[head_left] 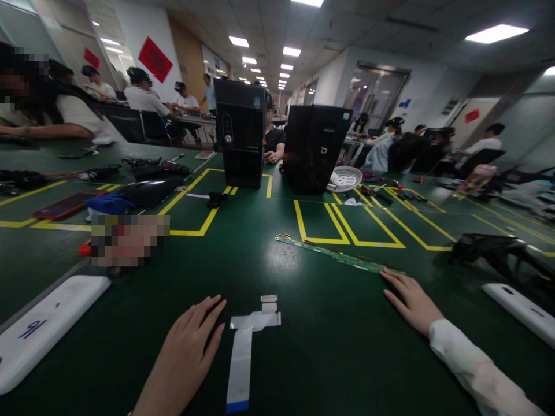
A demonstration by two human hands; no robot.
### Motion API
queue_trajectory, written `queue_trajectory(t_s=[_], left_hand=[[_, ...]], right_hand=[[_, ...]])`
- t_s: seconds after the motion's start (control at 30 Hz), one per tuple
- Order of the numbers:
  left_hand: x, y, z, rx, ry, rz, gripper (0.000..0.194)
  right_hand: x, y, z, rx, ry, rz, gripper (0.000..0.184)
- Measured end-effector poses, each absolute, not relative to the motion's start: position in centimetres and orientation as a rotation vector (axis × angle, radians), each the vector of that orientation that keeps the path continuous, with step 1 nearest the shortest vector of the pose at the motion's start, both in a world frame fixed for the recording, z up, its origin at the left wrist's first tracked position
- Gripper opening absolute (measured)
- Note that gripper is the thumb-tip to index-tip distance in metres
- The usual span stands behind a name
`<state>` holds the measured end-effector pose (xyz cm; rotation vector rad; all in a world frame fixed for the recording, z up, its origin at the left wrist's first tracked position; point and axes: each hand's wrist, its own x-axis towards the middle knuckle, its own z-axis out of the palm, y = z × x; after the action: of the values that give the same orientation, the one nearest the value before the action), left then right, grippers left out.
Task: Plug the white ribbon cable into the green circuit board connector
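My left hand (186,341) lies palm down on the green table, fingers stretched and nothing in them. Just right of it is a white flat ribbon cable (241,361), bent into a cross shape, with a blue end and a connector at the top. My right hand (410,297) is stretched out, its fingertips touching the right end of a long, narrow green circuit board (338,255). That board lies slantwise on the table beyond the cable. No grip around the board is visible.
Two black computer towers (240,138) stand at the back, with a white basket (344,178) beside them. White devices (47,329) lie at both sides. Tools, cables and a phone (69,204) cover the left. A black strap (498,254) lies right. People sit around.
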<state>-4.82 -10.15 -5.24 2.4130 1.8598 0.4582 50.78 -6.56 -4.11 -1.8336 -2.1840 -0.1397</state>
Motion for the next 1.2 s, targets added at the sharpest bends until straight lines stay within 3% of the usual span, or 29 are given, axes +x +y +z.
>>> queue_trajectory(t_s=[0.37,0.63,0.97,1.2], left_hand=[[-4.9,-10.3,-5.3,2.418,1.864,0.494,0.052],[-5.0,-10.0,-5.6,2.455,1.837,0.533,0.05],[-4.9,-10.2,-5.2,2.419,1.844,0.477,0.051],[-4.8,-10.2,-5.0,2.408,1.835,0.482,0.05]], right_hand=[[39.4,-1.9,-2.9,-1.392,-2.498,0.019,0.062],[33.2,-3.0,-2.1,-1.326,-2.588,0.004,0.067],[30.6,-1.9,-2.7,-1.274,-2.539,0.025,0.052],[30.2,-1.8,-3.2,-1.256,-2.537,0.084,0.055]])
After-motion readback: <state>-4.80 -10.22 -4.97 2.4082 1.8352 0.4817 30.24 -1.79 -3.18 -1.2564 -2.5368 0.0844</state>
